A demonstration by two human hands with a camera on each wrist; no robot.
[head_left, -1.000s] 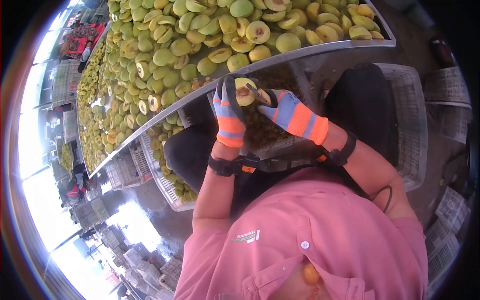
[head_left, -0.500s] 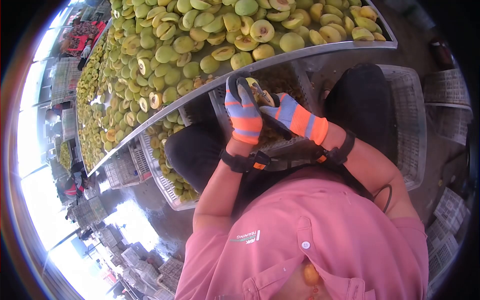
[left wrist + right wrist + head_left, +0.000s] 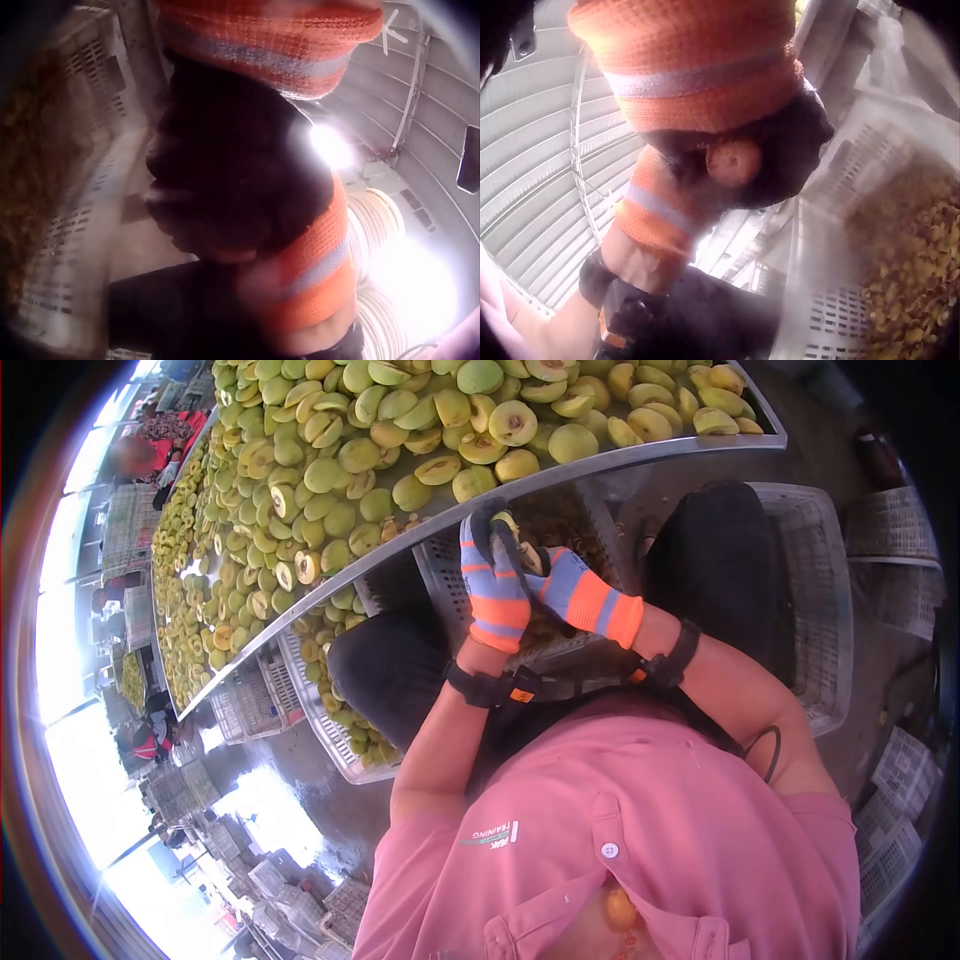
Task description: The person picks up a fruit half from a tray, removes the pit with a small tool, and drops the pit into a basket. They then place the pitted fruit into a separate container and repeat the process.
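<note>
My left hand point(image 3: 495, 585), in a grey, orange and dark-palmed glove, grips a green-yellow stone-fruit half. Only a sliver of the fruit point(image 3: 511, 522) shows past the fingers. Close against it, my right hand point(image 3: 580, 597), gloved alike, holds a small tool by its wooden handle. The round handle end point(image 3: 733, 162) pokes out of the dark glove in the right wrist view, while the tool's working end is hidden between the hands. In the left wrist view the dark glove point(image 3: 232, 165) covers the fruit.
A metal-rimmed table point(image 3: 560, 476) heaped with halved fruit point(image 3: 360, 455) lies ahead. Below the hands stands a white crate point(image 3: 832, 311) of small yellow-brown pieces point(image 3: 915, 277). Another fruit-filled crate point(image 3: 345, 755) is by the left knee, and an upright crate point(image 3: 825, 610) by the right.
My left hand has moved right and turned over the fruit half, which showed its cut face and brown middle earlier. The right hand stays close by with the tool.
</note>
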